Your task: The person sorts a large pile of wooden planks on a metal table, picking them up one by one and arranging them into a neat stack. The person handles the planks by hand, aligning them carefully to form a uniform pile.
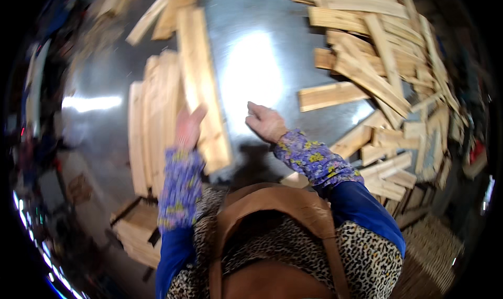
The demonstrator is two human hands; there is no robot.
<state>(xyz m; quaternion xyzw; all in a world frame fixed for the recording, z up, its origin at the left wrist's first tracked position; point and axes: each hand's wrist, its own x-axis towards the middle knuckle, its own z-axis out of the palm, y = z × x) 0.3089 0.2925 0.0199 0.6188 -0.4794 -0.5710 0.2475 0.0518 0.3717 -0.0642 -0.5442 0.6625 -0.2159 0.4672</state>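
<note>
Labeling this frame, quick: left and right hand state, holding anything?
Left hand: open, flat on the long wooden plank; motion blur, no grip visible.
Right hand: loosely curled, empty, above the shiny metal table.

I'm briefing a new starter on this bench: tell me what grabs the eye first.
The shiny grey metal table with a bright glare at its centre stands out, with a loose heap of pale wooden slats on its right side. On the left, the left hand rests on a neat row of long pale planks, while the right hand hovers empty over the bare metal.
</note>
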